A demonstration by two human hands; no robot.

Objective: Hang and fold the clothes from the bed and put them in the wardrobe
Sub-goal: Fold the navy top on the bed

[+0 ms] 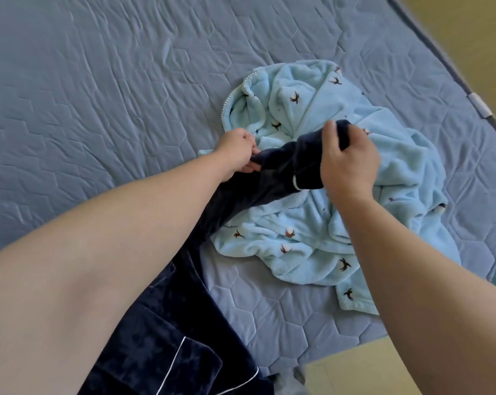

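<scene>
A dark navy velvet garment (167, 346) with white piping lies across the bed from the near edge up to the middle. Its far end, a sleeve or leg, is lifted over a crumpled light blue fleece garment (306, 240) printed with small brown birds. My left hand (238, 151) pinches the navy fabric on its left side. My right hand (348, 161) grips the navy end from the right, thumb on top. Part of the blue fleece is hidden under the navy cloth and my hands.
The bed (98, 95) has a grey-blue quilted cover with a hexagon pattern, wide and bare to the left and behind. Its edge runs diagonally at the top right, with beige floor (474, 32) beyond. Floor also shows at the bottom right.
</scene>
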